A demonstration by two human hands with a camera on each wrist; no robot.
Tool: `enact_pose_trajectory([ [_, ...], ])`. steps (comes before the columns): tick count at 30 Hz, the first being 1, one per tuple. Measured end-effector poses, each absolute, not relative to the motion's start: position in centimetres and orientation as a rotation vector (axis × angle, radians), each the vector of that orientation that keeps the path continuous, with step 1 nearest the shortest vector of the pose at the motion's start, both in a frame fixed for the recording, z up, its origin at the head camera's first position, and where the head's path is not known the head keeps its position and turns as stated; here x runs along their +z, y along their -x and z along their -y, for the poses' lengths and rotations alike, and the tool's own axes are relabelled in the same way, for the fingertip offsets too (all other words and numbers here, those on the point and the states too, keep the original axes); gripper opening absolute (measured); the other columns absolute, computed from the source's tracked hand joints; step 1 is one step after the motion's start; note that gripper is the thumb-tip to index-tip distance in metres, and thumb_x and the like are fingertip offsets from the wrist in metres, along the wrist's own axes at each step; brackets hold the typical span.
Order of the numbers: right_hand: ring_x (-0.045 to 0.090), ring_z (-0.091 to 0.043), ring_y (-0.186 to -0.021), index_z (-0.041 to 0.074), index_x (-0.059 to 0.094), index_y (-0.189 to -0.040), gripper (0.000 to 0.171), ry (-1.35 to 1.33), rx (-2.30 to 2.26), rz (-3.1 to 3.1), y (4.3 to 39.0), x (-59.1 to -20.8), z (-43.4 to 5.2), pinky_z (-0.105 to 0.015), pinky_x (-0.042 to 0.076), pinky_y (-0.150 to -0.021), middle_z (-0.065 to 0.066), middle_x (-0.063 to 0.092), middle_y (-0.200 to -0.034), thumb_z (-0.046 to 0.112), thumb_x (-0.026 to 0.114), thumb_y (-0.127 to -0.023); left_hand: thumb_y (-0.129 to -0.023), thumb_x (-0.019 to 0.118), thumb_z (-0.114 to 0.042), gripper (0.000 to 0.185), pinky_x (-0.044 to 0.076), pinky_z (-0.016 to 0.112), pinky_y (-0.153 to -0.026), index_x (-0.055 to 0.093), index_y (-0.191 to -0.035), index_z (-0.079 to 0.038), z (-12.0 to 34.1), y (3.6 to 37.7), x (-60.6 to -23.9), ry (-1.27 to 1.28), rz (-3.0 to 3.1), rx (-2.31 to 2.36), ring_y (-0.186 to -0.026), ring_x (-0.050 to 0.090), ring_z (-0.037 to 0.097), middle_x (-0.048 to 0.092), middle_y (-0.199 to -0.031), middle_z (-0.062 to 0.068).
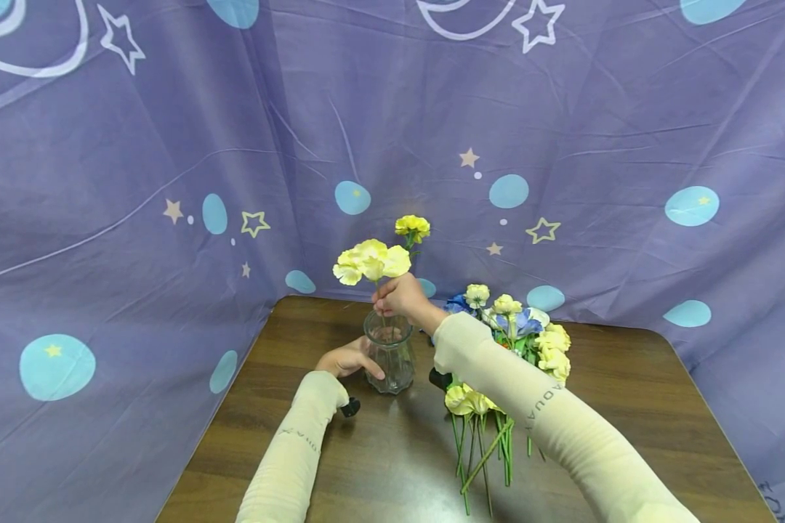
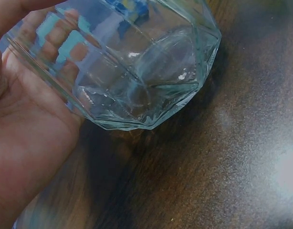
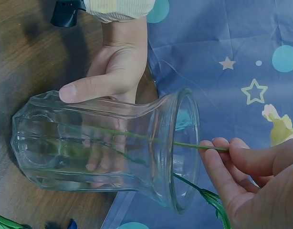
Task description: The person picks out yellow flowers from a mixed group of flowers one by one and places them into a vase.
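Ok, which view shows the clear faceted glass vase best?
Right wrist view: the clear faceted glass vase appears large, rim to base. Head view shows it small, partly behind the left hand; left wrist view, only its lower part.

A brown wood-grain table [image 1: 634,381] carries a clear glass vase [image 1: 395,370], upright and left of the middle. To its right lie loose flowers [image 1: 552,356] in yellow, white and blue, many of their thin stems [image 1: 509,457] pointing toward the near edge, some crossing. Glare brightens the table beside the stems.
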State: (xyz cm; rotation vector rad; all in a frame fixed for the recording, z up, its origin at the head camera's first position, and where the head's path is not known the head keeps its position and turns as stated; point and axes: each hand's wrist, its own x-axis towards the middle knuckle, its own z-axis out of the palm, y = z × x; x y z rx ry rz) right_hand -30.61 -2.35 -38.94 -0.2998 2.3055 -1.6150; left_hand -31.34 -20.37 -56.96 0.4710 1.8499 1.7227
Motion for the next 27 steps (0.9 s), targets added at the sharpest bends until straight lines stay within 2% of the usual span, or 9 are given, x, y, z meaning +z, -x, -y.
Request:
enact_pose_trajectory([
  [3,0.076,-0.034,-0.092,-0.011,0.076,-0.100,0.013,0.297,-1.611,-2.305,30.53,-38.96,2.30,-0.044,0.062,-0.086,-0.026,0.076,-0.100,-0.009,0.067,-0.091,-0.068,0.075,0.012,0.110,0.015,0.055,-0.128,0.017,-0.161,-0.005,20.40,31.28,-56.92,-0.458,-1.849,1.722,-0.151,0.027,0.035,0.029,-0.165,0.020],
  [8,0.076,-0.034,-0.091,-0.009,0.076,-0.099,0.013,0.291,-1.611,-2.310,30.44,-39.02,2.25,-0.029,0.064,-0.069,-0.025,0.076,-0.098,-0.008,0.067,-0.090,-0.069,0.074,0.014,0.108,0.015,0.055,-0.128,0.018,-0.161,-0.004,20.37,31.28,-56.90,-0.476,-1.843,1.726,-0.151,0.027,0.036,0.028,-0.165,0.020],
  [10,0.076,-0.034,-0.091,-0.009,0.077,-0.099,0.013,0.290,-1.615,-2.307,30.47,-39.12,2.29,-0.028,0.063,-0.067,-0.025,0.076,-0.098,-0.008,0.067,-0.091,-0.069,0.074,0.014,0.107,0.017,0.055,-0.127,0.020,-0.160,-0.003,20.32,31.28,-56.89,-0.486,-1.842,1.727,-0.150,0.028,0.036,0.029,-0.165,0.021],
  [12,0.076,-0.034,-0.090,-0.009,0.077,-0.099,0.012,0.286,-1.616,-2.308,30.49,-39.25,2.35,-0.030,0.064,-0.069,-0.025,0.077,-0.097,-0.008,0.068,-0.090,-0.069,0.073,0.013,0.107,0.018,0.055,-0.127,0.020,-0.160,-0.003,20.28,31.27,-56.88,-0.488,-1.841,1.728,-0.150,0.030,0.035,0.030,-0.164,0.021],
  [18,0.076,-0.036,-0.090,-0.009,0.076,-0.098,0.012,0.273,-1.604,-2.307,30.63,-39.53,2.56,-0.046,0.062,-0.087,-0.025,0.077,-0.095,-0.009,0.067,-0.090,-0.069,0.074,0.012,0.111,0.017,0.055,-0.127,0.015,-0.162,-0.006,20.34,31.17,-56.90,-0.462,-1.842,1.732,-0.149,0.030,0.033,0.029,-0.165,0.020],
  [23,0.076,-0.036,-0.091,-0.010,0.076,-0.100,0.013,0.259,-1.594,-2.310,30.63,-39.55,2.57,-0.048,0.060,-0.090,-0.025,0.076,-0.096,-0.010,0.066,-0.091,-0.068,0.074,0.012,0.110,0.018,0.054,-0.127,0.017,-0.161,-0.006,20.36,31.23,-57.00,-0.474,-1.837,1.732,-0.149,0.030,0.035,0.031,-0.164,0.020],
  [27,0.076,-0.035,-0.091,-0.011,0.076,-0.100,0.014,0.252,-1.585,-2.313,30.63,-39.60,2.48,-0.047,0.061,-0.090,-0.026,0.076,-0.098,-0.011,0.064,-0.091,-0.068,0.075,0.012,0.112,0.014,0.054,-0.128,0.017,-0.161,-0.008,20.34,31.34,-57.07,-0.467,-1.841,1.733,-0.151,0.026,0.034,0.029,-0.166,0.017],
])
